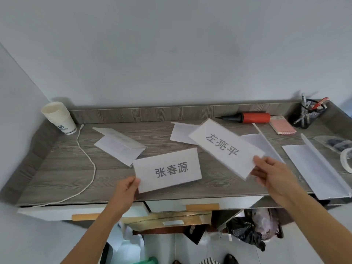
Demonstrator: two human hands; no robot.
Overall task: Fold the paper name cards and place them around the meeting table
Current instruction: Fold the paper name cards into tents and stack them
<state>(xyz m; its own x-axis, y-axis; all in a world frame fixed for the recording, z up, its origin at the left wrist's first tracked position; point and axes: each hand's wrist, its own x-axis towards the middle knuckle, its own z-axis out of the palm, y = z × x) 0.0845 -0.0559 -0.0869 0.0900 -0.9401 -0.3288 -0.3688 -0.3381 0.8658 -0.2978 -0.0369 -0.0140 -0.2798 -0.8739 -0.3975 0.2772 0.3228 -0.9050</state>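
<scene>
I hold two folded white name cards above the grey wooden desk. My left hand pinches the lower left corner of one name card, whose printed characters face me. My right hand grips the lower right end of a second name card, which is tilted up and away to the left. Other folded papers lie on the desk: one at centre left, one partly behind the right card, one behind my right hand, and a long one at the right.
A stack of paper cups stands at the back left with a white cable trailing to the front edge. At the back right are a red and black pump, a pink pad and a mesh pen holder. Bags lie under the desk.
</scene>
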